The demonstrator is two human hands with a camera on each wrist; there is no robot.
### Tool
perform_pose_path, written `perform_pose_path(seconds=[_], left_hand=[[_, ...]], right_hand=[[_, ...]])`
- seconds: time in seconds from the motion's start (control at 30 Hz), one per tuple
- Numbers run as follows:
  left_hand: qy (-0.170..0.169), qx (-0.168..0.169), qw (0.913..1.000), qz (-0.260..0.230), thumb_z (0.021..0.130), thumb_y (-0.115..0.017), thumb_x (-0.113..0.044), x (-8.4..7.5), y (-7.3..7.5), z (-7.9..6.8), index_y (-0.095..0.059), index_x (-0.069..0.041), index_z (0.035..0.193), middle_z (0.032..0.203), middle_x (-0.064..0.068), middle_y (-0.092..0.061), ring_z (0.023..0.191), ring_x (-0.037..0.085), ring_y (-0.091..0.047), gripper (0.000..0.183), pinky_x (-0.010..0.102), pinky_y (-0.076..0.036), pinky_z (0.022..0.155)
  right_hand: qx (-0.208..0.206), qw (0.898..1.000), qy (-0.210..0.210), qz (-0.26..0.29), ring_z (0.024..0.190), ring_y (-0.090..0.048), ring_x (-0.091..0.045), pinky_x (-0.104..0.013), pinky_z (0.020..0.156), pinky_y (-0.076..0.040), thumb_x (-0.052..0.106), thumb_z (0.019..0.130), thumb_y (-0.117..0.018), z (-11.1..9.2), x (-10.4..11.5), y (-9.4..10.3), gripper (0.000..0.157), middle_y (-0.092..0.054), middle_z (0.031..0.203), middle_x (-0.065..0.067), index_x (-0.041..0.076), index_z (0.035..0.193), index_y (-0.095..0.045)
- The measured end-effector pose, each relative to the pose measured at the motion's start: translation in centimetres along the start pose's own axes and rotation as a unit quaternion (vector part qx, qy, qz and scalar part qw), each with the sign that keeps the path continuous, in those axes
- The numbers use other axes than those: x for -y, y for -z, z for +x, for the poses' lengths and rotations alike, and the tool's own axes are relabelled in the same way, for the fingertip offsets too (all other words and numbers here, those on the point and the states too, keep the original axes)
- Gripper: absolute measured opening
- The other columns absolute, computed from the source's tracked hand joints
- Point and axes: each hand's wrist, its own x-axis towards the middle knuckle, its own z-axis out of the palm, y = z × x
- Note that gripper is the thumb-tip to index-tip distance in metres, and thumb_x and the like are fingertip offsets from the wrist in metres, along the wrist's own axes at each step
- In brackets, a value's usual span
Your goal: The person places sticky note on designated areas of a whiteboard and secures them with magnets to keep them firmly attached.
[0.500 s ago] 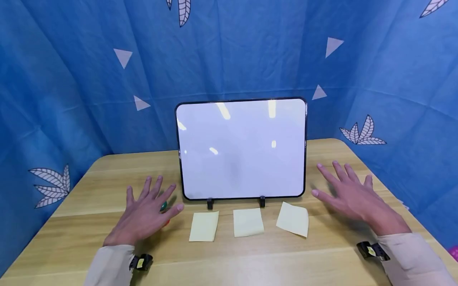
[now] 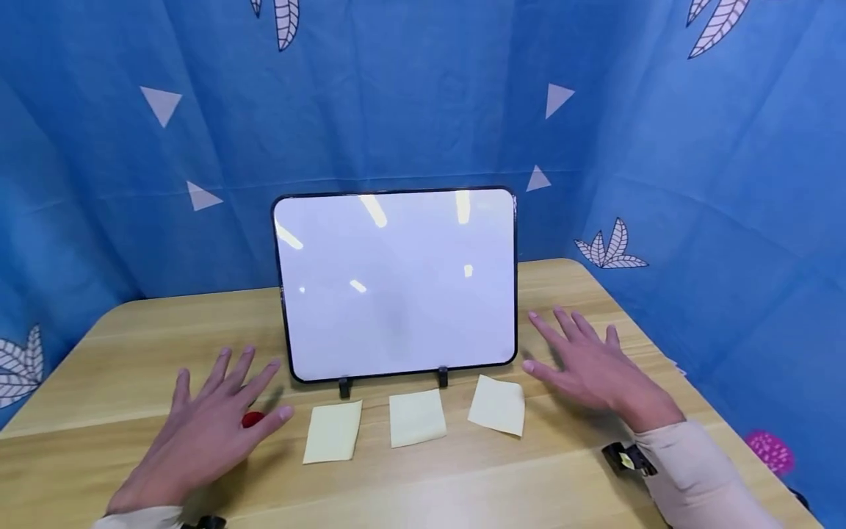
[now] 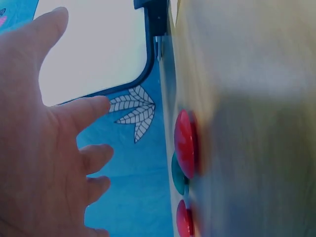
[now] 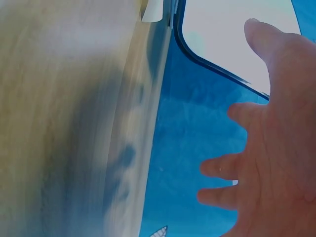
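My left hand (image 2: 205,430) hovers palm down over the left side of the table, its fingers spread and holding nothing. Beneath it lie a red domed disc (image 3: 185,144), a green one (image 3: 178,176) and another red one (image 3: 184,220); in the head view the hand hides most of them. On the right, my right hand (image 2: 591,375) is also spread above the tabletop, with no object in its fingers. Between the hands stands a blank whiteboard (image 2: 396,283) with a black frame. Three pale yellow sticky notes (image 2: 418,419) lie in a row before it.
Two small black feet (image 2: 344,388) support the whiteboard's lower edge. The wooden table (image 2: 423,492) reaches back to a blue patterned curtain (image 2: 410,95), which also runs along the right side. Lamp reflections show on the board.
The head view has swung to the right, so board, notes and hands appear farther left. My left hand sits slightly nearer and farther from the notes. Both hands stay spread.
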Motion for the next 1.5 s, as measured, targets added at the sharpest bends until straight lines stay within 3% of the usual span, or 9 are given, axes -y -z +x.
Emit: perform_pose_path(seconds=[0.17, 0.43, 0.67, 0.8, 0.9, 1.03, 1.17, 1.3, 1.5], left_hand=[[0.005, -0.008, 0.9999, -0.01, 0.093, -0.043, -0.074, -0.6, 0.1, -0.4, -0.037, -0.022, 0.157, 0.163, 0.02, -0.019, 0.149, 0.047, -0.002, 0.083, 0.083, 0.007, 0.098], [0.001, -0.019, 0.9998, -0.004, 0.093, -0.044, -0.073, -0.9, 0.3, -0.6, -0.046, -0.021, 0.152, 0.162, 0.019, -0.023, 0.149, 0.046, -0.007, 0.079, 0.082, 0.002, 0.102], [-0.011, -0.033, 0.9992, -0.018, 0.094, -0.043, -0.072, -1.2, 0.2, -0.3, -0.047, -0.017, 0.151, 0.159, 0.018, -0.031, 0.148, 0.043, -0.017, 0.079, 0.077, -0.006, 0.107], [-0.026, -0.055, 0.9979, -0.022, 0.098, -0.043, -0.067, -1.2, 0.0, -0.5, -0.053, -0.014, 0.146, 0.154, 0.017, -0.04, 0.145, 0.04, -0.027, 0.072, 0.073, -0.014, 0.109], [-0.038, -0.072, 0.9964, -0.024, 0.101, -0.045, -0.059, -1.1, -0.1, -0.8, -0.057, -0.012, 0.142, 0.149, 0.017, -0.047, 0.141, 0.038, -0.035, 0.064, 0.069, -0.019, 0.108], [-0.05, -0.088, 0.9947, -0.021, 0.102, -0.049, -0.053, -0.9, -0.2, -1.0, -0.062, -0.01, 0.136, 0.143, 0.017, -0.052, 0.136, 0.037, -0.042, 0.057, 0.064, -0.026, 0.108], [-0.058, -0.093, 0.9938, -0.019, 0.101, -0.056, -0.047, -0.9, -0.3, -1.0, -0.066, -0.011, 0.13, 0.14, 0.015, -0.055, 0.133, 0.037, -0.045, 0.048, 0.062, -0.031, 0.106], [-0.053, -0.087, 0.9947, -0.017, 0.098, -0.064, -0.039, -0.9, -0.2, -0.9, -0.069, -0.011, 0.126, 0.138, 0.015, -0.057, 0.132, 0.038, -0.046, 0.04, 0.063, -0.036, 0.104], [-0.036, -0.086, 0.9955, -0.017, 0.096, -0.067, -0.035, -0.4, 0.2, -1.0, -0.071, -0.011, 0.122, 0.13, 0.013, -0.061, 0.125, 0.036, -0.052, 0.036, 0.062, -0.041, 0.1]], right_hand=[[0.007, 1.0, 0.005, -0.01, 0.145, -0.015, -0.053, -0.083, 0.1, -0.001, 0.071, 0.097, -0.037, 0.2, 0.4, 0.2, 0.081, -0.016, 0.162, -0.025, 0.031, 0.162, -0.013], [0.003, 1.0, 0.023, 0.001, 0.142, -0.024, -0.053, -0.08, 0.104, -0.004, 0.074, 0.095, -0.036, 0.3, 0.9, 0.0, 0.082, -0.025, 0.16, -0.025, 0.03, 0.162, -0.016], [-0.006, 1.0, 0.019, 0.003, 0.138, -0.033, -0.051, -0.08, 0.104, -0.007, 0.069, 0.098, -0.039, 0.2, 0.9, 0.5, 0.077, -0.039, 0.152, -0.024, 0.022, 0.159, -0.03], [-0.019, 0.999, 0.031, -0.003, 0.129, -0.046, -0.049, -0.073, 0.103, -0.026, 0.066, 0.099, -0.039, 0.5, 0.9, 0.3, 0.075, -0.052, 0.141, -0.024, 0.013, 0.151, -0.045], [-0.017, 0.999, 0.035, -0.002, 0.122, -0.055, -0.046, -0.066, 0.094, -0.041, 0.066, 0.1, -0.038, 0.7, 1.0, -0.1, 0.074, -0.059, 0.133, -0.023, 0.008, 0.144, -0.054], [-0.012, 0.999, 0.034, 0.008, 0.116, -0.061, -0.041, -0.064, 0.088, -0.047, 0.064, 0.101, -0.039, 1.0, 1.2, -0.6, 0.07, -0.065, 0.127, -0.019, 0.008, 0.138, -0.059], [-0.017, 0.999, 0.048, 0.015, 0.102, -0.066, -0.028, -0.057, 0.081, -0.051, 0.06, 0.102, -0.042, 1.1, 1.5, -0.9, 0.061, -0.07, 0.111, -0.006, 0.011, 0.132, -0.064], [-0.016, 0.998, 0.059, 0.026, 0.085, -0.061, -0.013, -0.044, 0.072, -0.051, 0.053, 0.101, -0.05, 1.1, 1.9, -0.9, 0.045, -0.066, 0.092, 0.009, 0.017, 0.12, -0.07], [0.01, 0.997, 0.059, 0.053, 0.067, -0.048, -0.01, -0.032, 0.061, -0.039, 0.039, 0.099, -0.06, 1.2, 2.8, -1.0, 0.02, -0.054, 0.073, 0.011, 0.023, 0.096, -0.073]])
